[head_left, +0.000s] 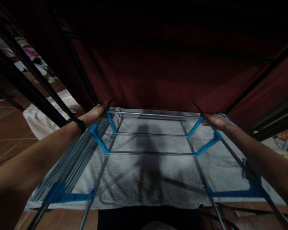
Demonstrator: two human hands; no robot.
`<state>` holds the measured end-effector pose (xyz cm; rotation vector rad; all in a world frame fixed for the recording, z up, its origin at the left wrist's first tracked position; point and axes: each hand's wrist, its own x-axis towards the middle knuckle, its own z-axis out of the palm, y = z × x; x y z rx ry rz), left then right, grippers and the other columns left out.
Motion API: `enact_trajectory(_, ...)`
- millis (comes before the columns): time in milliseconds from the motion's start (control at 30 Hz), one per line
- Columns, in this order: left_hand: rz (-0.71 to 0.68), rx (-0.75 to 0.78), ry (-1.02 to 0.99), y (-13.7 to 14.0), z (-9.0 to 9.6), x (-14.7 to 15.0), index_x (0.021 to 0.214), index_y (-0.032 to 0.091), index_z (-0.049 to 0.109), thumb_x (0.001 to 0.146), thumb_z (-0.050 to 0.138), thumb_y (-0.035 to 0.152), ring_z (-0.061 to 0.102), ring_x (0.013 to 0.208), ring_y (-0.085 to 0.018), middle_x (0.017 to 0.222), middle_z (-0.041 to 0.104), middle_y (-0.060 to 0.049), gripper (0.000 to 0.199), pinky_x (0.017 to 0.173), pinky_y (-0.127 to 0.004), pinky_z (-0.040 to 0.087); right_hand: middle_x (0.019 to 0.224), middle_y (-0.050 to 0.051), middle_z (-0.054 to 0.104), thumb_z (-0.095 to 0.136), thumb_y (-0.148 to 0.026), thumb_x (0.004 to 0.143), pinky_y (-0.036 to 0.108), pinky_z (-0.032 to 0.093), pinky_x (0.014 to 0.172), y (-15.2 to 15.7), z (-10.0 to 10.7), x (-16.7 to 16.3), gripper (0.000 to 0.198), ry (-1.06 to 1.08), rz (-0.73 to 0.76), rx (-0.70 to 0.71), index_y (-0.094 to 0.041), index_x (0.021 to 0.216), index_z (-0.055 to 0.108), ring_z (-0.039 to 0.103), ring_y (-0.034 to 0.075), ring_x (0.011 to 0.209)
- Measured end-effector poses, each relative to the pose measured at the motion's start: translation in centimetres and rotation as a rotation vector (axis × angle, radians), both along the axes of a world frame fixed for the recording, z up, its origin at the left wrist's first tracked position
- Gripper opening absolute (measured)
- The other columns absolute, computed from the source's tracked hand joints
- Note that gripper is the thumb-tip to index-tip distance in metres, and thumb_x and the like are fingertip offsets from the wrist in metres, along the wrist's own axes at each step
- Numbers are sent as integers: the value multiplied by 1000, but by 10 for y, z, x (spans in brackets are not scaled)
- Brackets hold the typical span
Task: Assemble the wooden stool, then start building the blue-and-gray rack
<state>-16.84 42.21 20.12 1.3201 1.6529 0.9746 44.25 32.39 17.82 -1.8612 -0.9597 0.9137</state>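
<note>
A partly built rack of thin grey metal tubes and blue plastic brackets lies before me on a grey towel-like cloth. My left hand is closed at its far left corner, around the upright by a blue bracket. At the far right corner, my right hand grips the matching upright beside another blue bracket; its fingers are partly hidden behind the tube. Crossbars join the two sides. Left of the rack, under my left forearm, lies a bundle of loose grey tubes.
A dark frame hung with dark red fabric stands right behind the cloth. Dark poles slant at the left near a striped cloth on the tiled floor. A small purple-edged object lies at right.
</note>
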Motion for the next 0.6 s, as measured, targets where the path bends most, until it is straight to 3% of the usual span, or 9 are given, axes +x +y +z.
enact_trajectory(233, 20, -61, -131, -8, -7, -9, 105, 19, 62, 93, 58, 41, 65, 78, -13, 89, 71, 0, 26, 71, -24, 56, 110, 8, 72, 55, -39, 93, 23, 61, 68, -27, 5, -12, 26, -18, -32, 11, -21, 109, 64, 71, 16, 86)
enact_trajectory(433, 29, -70, -132, -5, -11, -16, 96, 19, 65, 88, 63, 22, 66, 84, -12, 90, 72, -1, 9, 77, -23, 56, 118, 4, 70, 54, -33, 93, 23, 62, 73, -28, 7, -19, 15, 22, -71, 46, -25, 100, 64, 70, 16, 98)
enact_trajectory(600, -25, -51, -46, 3, -11, -21, 90, 16, 67, 82, 69, 19, 65, 88, -15, 91, 73, -4, 9, 76, -22, 56, 100, 4, 74, 59, -25, 89, 22, 61, 71, -17, 7, -17, 5, -18, -72, 45, -24, 90, 64, 70, 16, 89)
